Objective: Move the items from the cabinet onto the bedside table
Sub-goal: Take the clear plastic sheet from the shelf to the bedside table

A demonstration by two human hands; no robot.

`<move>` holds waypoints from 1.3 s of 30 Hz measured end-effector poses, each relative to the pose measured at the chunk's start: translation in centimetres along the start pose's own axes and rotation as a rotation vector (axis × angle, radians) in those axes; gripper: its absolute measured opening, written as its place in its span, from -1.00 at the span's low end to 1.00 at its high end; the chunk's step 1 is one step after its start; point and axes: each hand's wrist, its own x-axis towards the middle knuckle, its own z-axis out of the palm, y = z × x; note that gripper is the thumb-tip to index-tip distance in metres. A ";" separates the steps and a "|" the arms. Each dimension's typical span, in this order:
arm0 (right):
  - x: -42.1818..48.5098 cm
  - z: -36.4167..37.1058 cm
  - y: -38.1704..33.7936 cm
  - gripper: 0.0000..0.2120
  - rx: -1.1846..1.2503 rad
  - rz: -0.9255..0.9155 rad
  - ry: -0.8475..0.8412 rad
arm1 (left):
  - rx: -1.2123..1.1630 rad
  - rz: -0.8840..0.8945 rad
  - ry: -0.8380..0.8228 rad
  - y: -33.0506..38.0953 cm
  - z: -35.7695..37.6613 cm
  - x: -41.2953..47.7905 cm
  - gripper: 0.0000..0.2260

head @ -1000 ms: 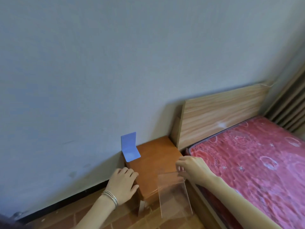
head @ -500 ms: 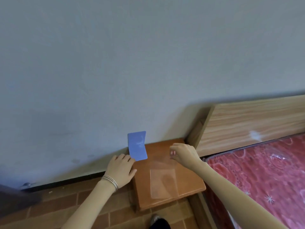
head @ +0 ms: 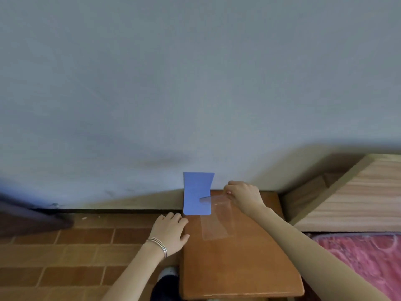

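Observation:
A clear L-shaped acrylic stand (head: 217, 222) lies on the orange-brown wooden bedside table (head: 238, 268). My right hand (head: 244, 196) pinches its upper edge near the table's back. A blue L-shaped stand (head: 197, 193) sits upright at the table's back left corner against the wall, just left of the clear one. My left hand (head: 171, 233), with thin bracelets on the wrist, rests flat on the table's left edge and holds nothing.
A grey wall (head: 195, 83) rises right behind the table. A wooden headboard (head: 358, 196) and a red patterned mattress (head: 368, 261) lie to the right. Brown brick-pattern floor (head: 65, 257) spreads to the left, with a dark blurred object (head: 26, 216) at far left.
The clear stand went from hanging off the table's front to lying on the top near the back, beside the blue stand. The view swung left and down. My left hand stayed on the edge.

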 end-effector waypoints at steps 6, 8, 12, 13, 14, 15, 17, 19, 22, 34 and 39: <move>5.9 7.4 0.4 -0.89 0.058 0.013 0.068 | -0.006 0.000 -0.086 -2.5 6.7 5.4 -0.56; 6.7 9.5 0.6 -0.93 0.107 0.034 0.156 | -0.027 -0.001 -0.095 -3.0 8.8 6.6 -0.55; 7.6 12.5 1.3 -0.88 0.228 0.082 0.328 | -0.083 -0.003 -0.115 -2.7 12.6 8.1 -0.54; 7.5 13.0 1.4 -0.83 0.253 0.083 0.376 | -0.092 -0.002 -0.117 -2.6 13.4 8.3 -0.53; 7.1 13.3 1.4 -0.78 0.278 0.094 0.424 | -0.102 -0.007 -0.113 -2.5 14.0 8.5 -0.52; 6.5 13.6 1.4 -0.74 0.305 0.119 0.476 | -0.112 -0.016 -0.104 -2.6 14.6 8.8 -0.51; 4.3 14.9 1.7 -0.73 0.372 0.192 0.560 | -0.124 -0.034 -0.075 -2.9 15.4 9.4 -0.49; 1.8 17.2 2.2 -0.68 0.411 0.246 0.542 | -0.116 -0.034 -0.053 -3.3 15.9 10.3 -0.47; -1.1 22.6 3.2 -0.62 0.275 0.182 0.265 | -0.105 -0.017 -0.034 -3.9 16.6 11.6 -0.46; -0.3 29.4 2.0 -0.53 0.016 -0.015 0.016 | -0.236 -0.015 0.011 -5.2 18.2 14.7 -0.54; 1.0 29.7 1.3 -0.53 0.075 -0.008 0.050 | -0.239 -0.051 -0.015 -5.7 18.2 15.2 -0.52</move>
